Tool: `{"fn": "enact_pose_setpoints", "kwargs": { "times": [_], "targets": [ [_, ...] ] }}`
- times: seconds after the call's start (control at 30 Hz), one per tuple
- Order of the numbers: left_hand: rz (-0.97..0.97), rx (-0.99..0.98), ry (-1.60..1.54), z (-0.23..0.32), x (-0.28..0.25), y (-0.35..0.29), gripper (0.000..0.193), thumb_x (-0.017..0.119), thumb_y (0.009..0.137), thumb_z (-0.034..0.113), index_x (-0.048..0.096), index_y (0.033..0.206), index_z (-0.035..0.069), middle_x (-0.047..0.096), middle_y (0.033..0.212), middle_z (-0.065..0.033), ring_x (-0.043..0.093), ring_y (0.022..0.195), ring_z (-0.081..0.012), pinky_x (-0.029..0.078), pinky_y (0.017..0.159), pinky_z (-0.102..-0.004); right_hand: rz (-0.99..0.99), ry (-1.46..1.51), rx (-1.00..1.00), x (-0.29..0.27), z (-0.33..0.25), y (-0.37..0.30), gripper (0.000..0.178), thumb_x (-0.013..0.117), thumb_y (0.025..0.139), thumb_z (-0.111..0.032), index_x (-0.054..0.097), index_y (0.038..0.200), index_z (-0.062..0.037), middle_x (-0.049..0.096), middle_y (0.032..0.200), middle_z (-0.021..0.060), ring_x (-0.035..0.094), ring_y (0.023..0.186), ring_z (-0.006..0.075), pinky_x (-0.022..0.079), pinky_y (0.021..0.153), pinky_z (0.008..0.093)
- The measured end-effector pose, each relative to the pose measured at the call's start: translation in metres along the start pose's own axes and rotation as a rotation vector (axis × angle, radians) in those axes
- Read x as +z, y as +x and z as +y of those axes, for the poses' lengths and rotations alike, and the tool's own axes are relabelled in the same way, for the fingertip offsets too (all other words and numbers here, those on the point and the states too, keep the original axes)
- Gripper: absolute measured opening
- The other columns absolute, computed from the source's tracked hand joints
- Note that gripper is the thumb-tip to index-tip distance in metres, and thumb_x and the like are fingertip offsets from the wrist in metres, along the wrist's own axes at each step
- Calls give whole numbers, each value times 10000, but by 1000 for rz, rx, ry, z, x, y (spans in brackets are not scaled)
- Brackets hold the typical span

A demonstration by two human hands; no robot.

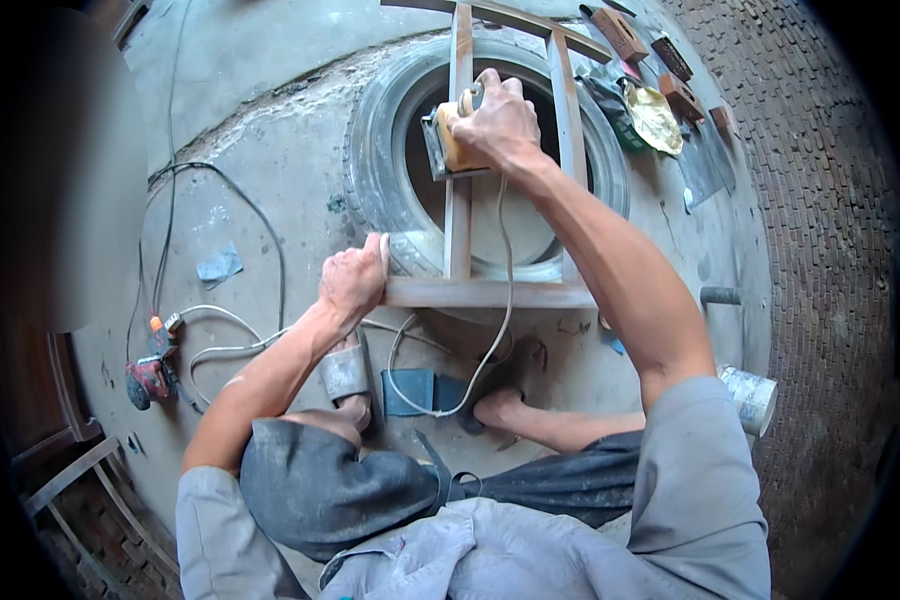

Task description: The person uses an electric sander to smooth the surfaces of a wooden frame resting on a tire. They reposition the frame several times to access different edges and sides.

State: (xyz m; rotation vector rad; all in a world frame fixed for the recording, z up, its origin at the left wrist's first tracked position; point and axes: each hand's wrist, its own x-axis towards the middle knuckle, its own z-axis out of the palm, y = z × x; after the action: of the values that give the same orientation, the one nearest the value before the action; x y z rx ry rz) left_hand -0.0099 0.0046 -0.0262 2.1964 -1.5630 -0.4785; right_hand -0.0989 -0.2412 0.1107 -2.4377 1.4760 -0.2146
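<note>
You are sitting low on the concrete floor (270, 120) with a wooden frame (490, 292) lying flat across an old tyre (380, 150) in the upper middle of the frame. The tyre is lifting the frame off the floor, so its slats are sitting at a workable height with open space under them.

Your right hand (498, 122) is closed over the top of a small yellow electric sander (450, 140), pressing its flat pad down onto the left of the 2 long slats, near the upper centre of the picture. Gripping from above is putting your arm's weight straight onto the pad. The sander's pale cord (500, 330) is trailing down from under your wrist, past the frame's near crossbar, and looping over the floor between your feet, so it is staying off the wood being worked.

Your left hand (355, 278) is clamped on the left end of the near crossbar, left of centre, well apart from the right hand. That grip is likely holding the frame steady on the rounded rubber against the sander's shaking.

At the left edge a red power tool (150, 375) is lying on the floor with its own cables. Some wooden blocks (650, 50) and a crumpled golden sheet (655, 118) are lying at the upper right, and a metal tin (750, 398) is standing beside your right elbow.
</note>
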Motion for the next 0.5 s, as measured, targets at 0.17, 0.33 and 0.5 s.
{"fn": "enact_pose_setpoints", "kwargs": {
  "times": [0.17, 0.33, 0.5],
  "targets": [
    [26, 16, 4, 2, 2, 7, 379, 395, 1113, 332, 600, 974, 45, 692, 699, -245, 712, 681, -452, 571, 648, -570, -12, 15, -5, -5, -2, -81, 626, 803, 820, -379, 570, 1314, -73, 537, 1267, 203, 589, 1168, 446, 566, 952, 530],
    [37, 9, 27, -1, 7, 7, 396, 388, 1114, 339, 597, 979, 31, 698, 724, -263, 720, 705, -457, 577, 654, -561, 21, 89, -78, 0, 4, -141, 563, 808, 809, -264, 565, 1266, -44, 536, 1189, 215, 591, 1076, 453, 539, 908, 543],
    [19, -21, -1, 5, 2, 5, 376, 381, 1114, 341, 584, 985, 52, 684, 723, -270, 692, 699, -490, 554, 651, -592, 26, 49, -66, 0, 3, -131, 572, 822, 782, -259, 567, 1252, -55, 540, 1192, 207, 602, 1095, 438, 550, 915, 521]
  ]
}}
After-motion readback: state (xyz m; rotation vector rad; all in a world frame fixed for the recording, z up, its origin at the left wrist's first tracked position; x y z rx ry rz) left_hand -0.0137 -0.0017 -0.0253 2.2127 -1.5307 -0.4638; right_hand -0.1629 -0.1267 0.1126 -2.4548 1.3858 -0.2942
